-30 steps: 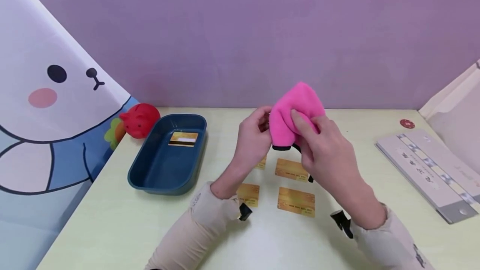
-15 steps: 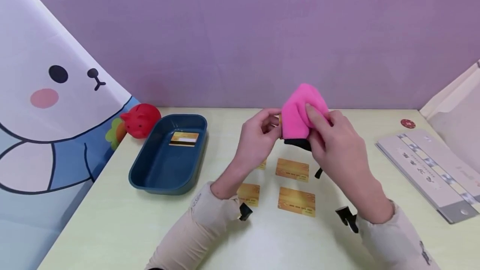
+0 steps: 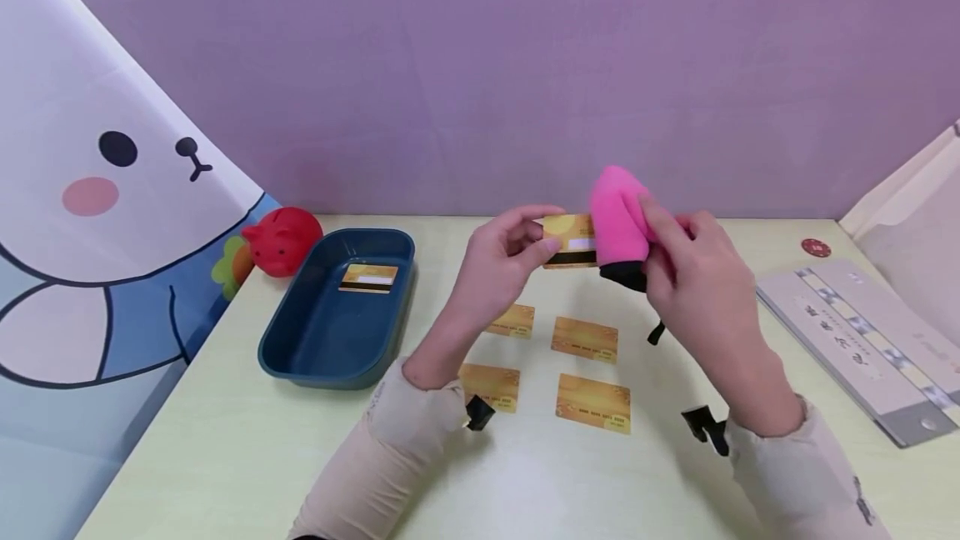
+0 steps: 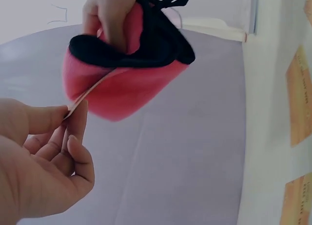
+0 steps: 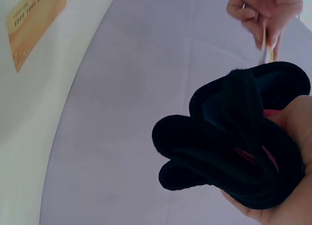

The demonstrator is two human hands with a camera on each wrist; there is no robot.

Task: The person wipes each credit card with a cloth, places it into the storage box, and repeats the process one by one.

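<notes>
My left hand (image 3: 495, 261) pinches a gold bank card (image 3: 567, 232) by one end between thumb and fingers. The card's back shows, with a white strip and a black stripe, and its right end meets the pink cloth. In the left wrist view the bank card (image 4: 92, 91) is edge-on against the pink side. My right hand (image 3: 697, 290) grips the soft pink cloth (image 3: 617, 215) with black trim, bunched up above the table. In the right wrist view the trim (image 5: 229, 156) folds over itself, and a black loop hangs from the cloth.
Several gold cards (image 3: 592, 403) lie face up on the table below the hands. At left stands a blue tray (image 3: 318, 357) with one gold card (image 3: 367, 278) in it, beside a red piggy bank (image 3: 282, 240). At right are a grey box (image 3: 855, 340) and a red chip (image 3: 815, 247).
The pink cloth in my right hand has moved to the right, away from my left hand. The bank card, mostly hidden before, now shows between the left fingers and the cloth.
</notes>
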